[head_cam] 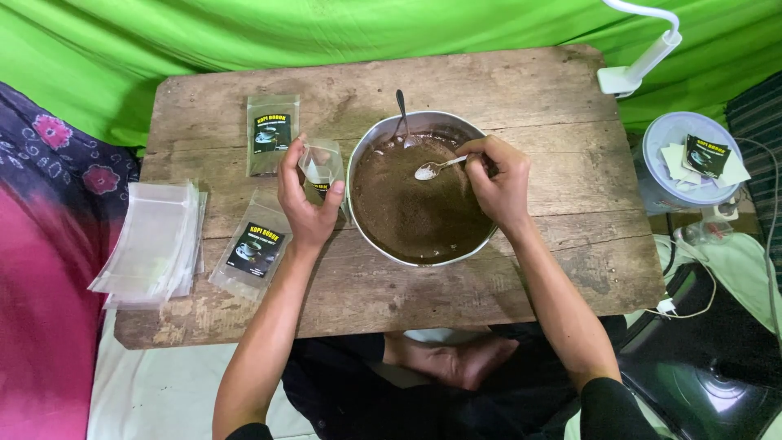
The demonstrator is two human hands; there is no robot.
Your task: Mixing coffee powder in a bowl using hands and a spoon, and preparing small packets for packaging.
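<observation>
**Spoon and pouch meet at the bowl**

Nearest the person's folded legs, the front edge of the wooden bench (456,305) lies bare, and everything else is best placed from the metal bowl (358,159) standing near the middle of the planks. The bowl holds a bed of dark brown powder (411,216).

Just left of the bowl, the left hand (305,200) has its fingers wrapped round a small clear pouch (320,163), holding it mouth-up close to the rim. Over the bowl from the right, the right hand (498,183) pinches the handle of a spoon (436,168), its scoop lying just above the powder (whether loaded, I cannot tell). By the look of it, filling is the step in hand; the next move would call for a short, level carry across the rim into the narrow pouch mouth.

Left of the bowl lies a labelled packet (254,253), beyond it a stack of empty clear bags (155,244) overhanging the bench edge. Farther back, a second packet (271,134) lies flat, and a second spoon (402,118) leans in the bowl's far side. Open room remains behind and right of the bowl.
</observation>
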